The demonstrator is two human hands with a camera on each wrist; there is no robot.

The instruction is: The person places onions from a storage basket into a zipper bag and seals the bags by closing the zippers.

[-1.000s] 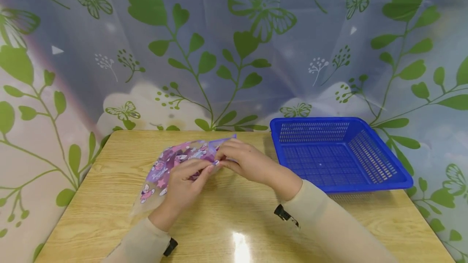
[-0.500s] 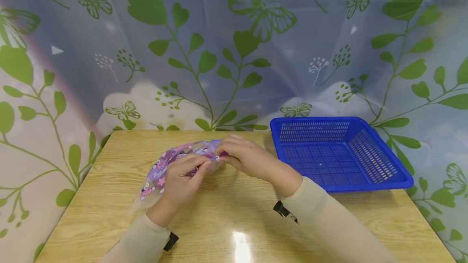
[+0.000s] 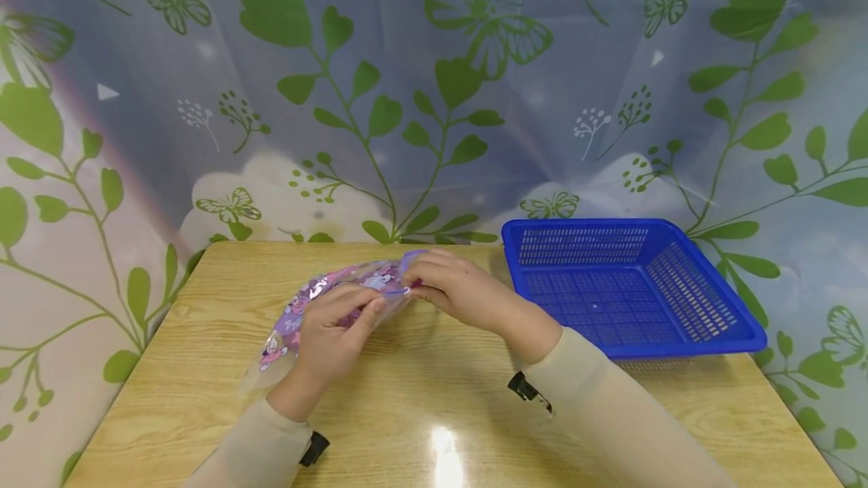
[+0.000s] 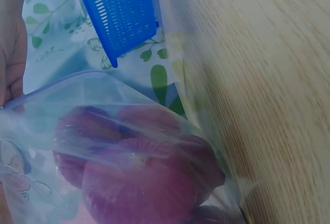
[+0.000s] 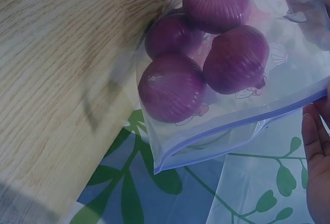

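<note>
A clear zip bag [image 3: 288, 322] with pink and purple cartoon prints lies tilted at the left of the table. Several red onions [image 5: 172, 87] show through its plastic in the right wrist view. Its purple zip strip [image 5: 232, 126] gapes at the corner farther from the hands. My left hand [image 3: 332, 337] pinches the near side of the bag's top edge between thumb and fingers. Just right of it, my right hand [image 3: 468, 303] pinches the same edge, with a small white piece [image 3: 407, 291] at its fingertips. What that piece is, I cannot tell.
A blue plastic basket [image 3: 590, 349] with slotted walls stands on the right of the wooden table [image 3: 434, 398], close to my right forearm. Behind the table hangs a cloth [image 3: 380, 44] printed with leaves and butterflies.
My left hand has shifted a little to the left, so a longer stretch of zip edge shows between the hands. The right hand has stayed nearly in place. The bag's top edge has shifted.
</note>
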